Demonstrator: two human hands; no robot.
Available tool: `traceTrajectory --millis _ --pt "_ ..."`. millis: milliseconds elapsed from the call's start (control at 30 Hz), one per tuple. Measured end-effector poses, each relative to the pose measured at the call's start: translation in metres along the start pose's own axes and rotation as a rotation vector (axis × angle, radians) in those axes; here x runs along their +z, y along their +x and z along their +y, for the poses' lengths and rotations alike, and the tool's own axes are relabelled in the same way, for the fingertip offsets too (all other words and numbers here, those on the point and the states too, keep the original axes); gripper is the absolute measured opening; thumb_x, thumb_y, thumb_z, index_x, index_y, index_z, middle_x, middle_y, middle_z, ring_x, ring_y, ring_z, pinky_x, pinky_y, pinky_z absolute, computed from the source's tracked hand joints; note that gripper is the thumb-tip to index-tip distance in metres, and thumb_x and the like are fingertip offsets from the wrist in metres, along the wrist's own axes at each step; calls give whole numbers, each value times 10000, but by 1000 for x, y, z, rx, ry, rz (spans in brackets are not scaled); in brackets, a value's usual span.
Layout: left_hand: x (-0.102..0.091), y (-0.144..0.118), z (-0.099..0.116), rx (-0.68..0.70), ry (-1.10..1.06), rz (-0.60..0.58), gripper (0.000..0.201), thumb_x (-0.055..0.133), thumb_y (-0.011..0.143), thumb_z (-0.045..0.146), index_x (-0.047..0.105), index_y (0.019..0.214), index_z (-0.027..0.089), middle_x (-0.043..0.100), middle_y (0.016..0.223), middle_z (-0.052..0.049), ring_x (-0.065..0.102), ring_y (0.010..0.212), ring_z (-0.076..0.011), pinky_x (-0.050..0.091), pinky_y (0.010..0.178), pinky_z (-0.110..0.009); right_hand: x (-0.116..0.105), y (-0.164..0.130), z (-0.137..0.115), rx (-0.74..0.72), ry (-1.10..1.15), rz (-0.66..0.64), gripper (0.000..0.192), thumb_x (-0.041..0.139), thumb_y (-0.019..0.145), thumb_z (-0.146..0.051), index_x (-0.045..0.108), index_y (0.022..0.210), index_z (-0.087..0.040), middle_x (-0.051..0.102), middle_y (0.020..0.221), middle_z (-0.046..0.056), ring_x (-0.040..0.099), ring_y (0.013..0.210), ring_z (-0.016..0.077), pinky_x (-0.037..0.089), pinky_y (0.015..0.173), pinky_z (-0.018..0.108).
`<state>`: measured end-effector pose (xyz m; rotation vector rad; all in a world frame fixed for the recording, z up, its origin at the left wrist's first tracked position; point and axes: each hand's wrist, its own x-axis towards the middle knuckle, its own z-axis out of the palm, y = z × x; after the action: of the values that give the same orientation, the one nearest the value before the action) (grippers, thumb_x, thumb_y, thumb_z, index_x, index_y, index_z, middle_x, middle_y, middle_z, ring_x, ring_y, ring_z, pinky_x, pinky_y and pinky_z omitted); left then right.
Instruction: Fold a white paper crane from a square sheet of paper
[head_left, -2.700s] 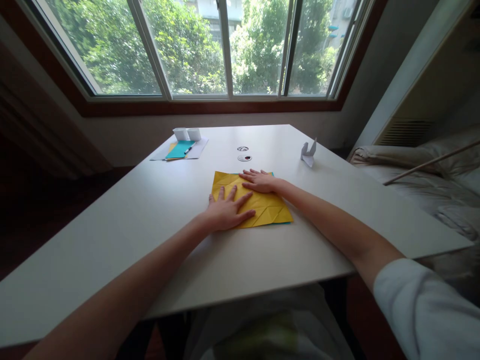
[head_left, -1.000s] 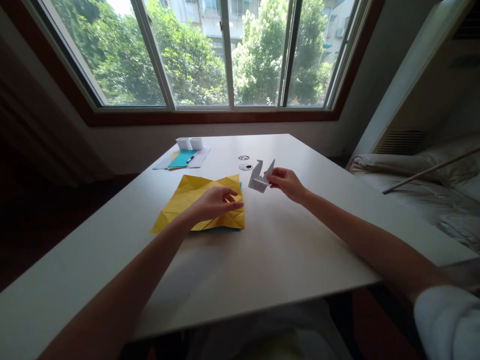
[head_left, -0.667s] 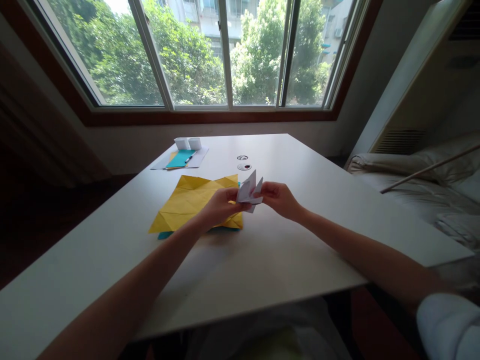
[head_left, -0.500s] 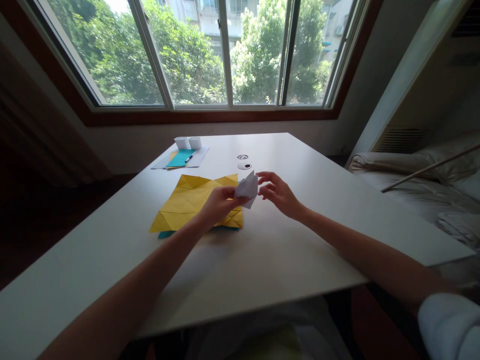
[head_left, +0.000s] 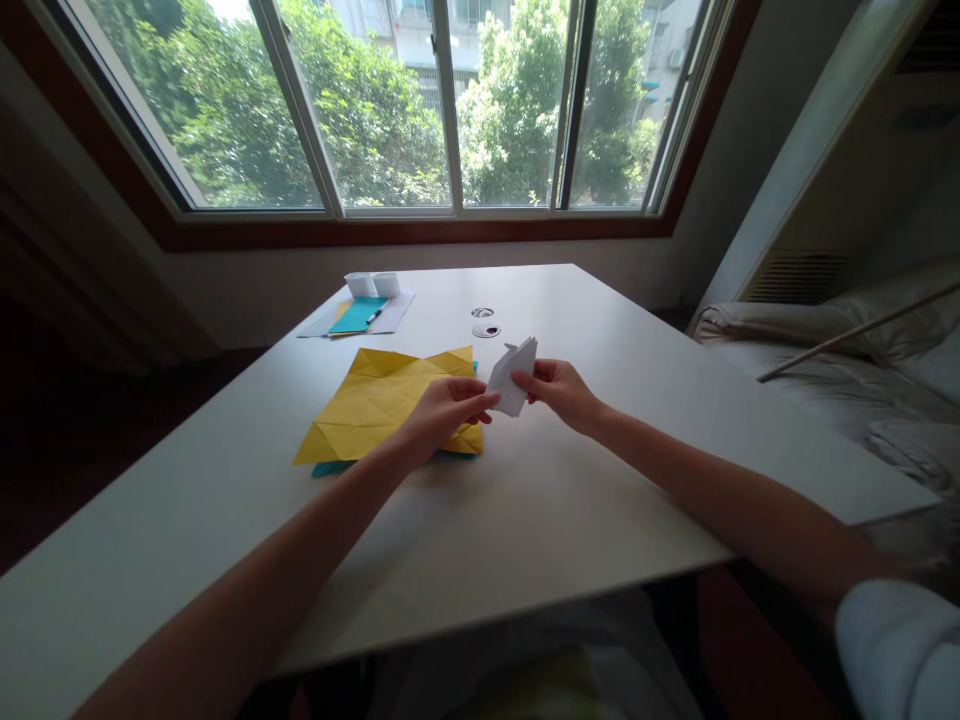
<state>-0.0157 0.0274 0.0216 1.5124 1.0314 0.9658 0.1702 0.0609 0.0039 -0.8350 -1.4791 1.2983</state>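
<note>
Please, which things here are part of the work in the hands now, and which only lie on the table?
In hand:
white folded paper, pinched by left hand and right hand
yellow sheet, creased, lying under the left hand

Lying about:
teal card on white papers, with a pen
two white cups
two round table holes

Teal sheet [head_left: 324, 468] mostly under yellow paper [head_left: 375, 400] (corner showing), far pen [head_left: 373, 316] too small

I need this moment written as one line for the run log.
left hand: holds white folded paper | right hand: holds same paper | yellow sheet: flat on table
</note>
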Motion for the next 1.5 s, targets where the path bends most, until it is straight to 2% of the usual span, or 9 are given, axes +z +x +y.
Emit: traceTrajectory --millis 233,367,467,600,733,900,1167,1300,1500 --pt "3 3 -6 -157 -246 111 307 756 637 324 638 820 108 668 731 -60 615 620 -105 482 631 -210 -2 0 1 57 41 27 402 684 657 -488 623 876 -157 631 792 35 568 619 105 471 538 236" --pt "5 3 -3 -162 -335 238 396 754 637 244 570 972 140 673 709 -38 626 593 -108 489 616 -217 -2 -1 3 -86 -92 94 445 656 688 -480 537 1020 -208 594 870 20 584 635 108 485 525 241" --pt "5 3 -1 -146 -348 249 431 741 652 233 539 1025 153 675 698 -31 623 579 -104 487 611 -216 -2 -1 5 -170 -179 91 388 625 720 -472 539 997 -214 586 892 19 580 648 106 488 537 242" --pt "6 4 -3 -148 -347 220 456 762 626 279 535 999 145 671 688 -34 621 591 -106 483 621 -218 -1 -3 5 -162 -232 72 328 612 727 -482 571 852 -182 590 787 11 553 620 104 466 539 242" --pt "4 3 -4 -119 -289 195 467 768 602 359 553 972 171 667 781 -29 624 661 -121 465 596 -215 0 -4 3 -158 -263 23 326 614 726 -488 583 737 -164 557 646 -4 499 578 98 425 522 235" --pt "-2 5 0 -63 -236 305 389 649 668 519 619 797 154 636 791 -40 592 701 -141 439 554 -227 -1 -5 0 -199 -245 -41 290 638 711 -456 612 736 -168 586 658 -3 506 590 101 433 561 246" --pt "-8 3 4 340 393 353 246 694 667 368 660 802 165 653 808 -39 571 715 -146 431 596 -236 -3 -8 0 -289 -406 -63 204 642 719 -386 652 753 -184 646 749 22 584 697 151 487 658 293" --pt "-8 2 4 404 422 332 185 646 714 340 619 757 161 619 722 -19 551 659 -129 425 578 -229 -5 -4 3 -273 -307 3 200 645 723 -374 634 758 -178 641 736 20 607 709 153 503 695 308" --pt "-14 5 -1 381 367 351 211 648 709 343 554 659 161 560 666 7 528 656 -120 430 594 -219 -10 0 0 -212 -173 75 208 668 708 -359 621 781 -170 639 697 10 601 644 127 503 638 285"
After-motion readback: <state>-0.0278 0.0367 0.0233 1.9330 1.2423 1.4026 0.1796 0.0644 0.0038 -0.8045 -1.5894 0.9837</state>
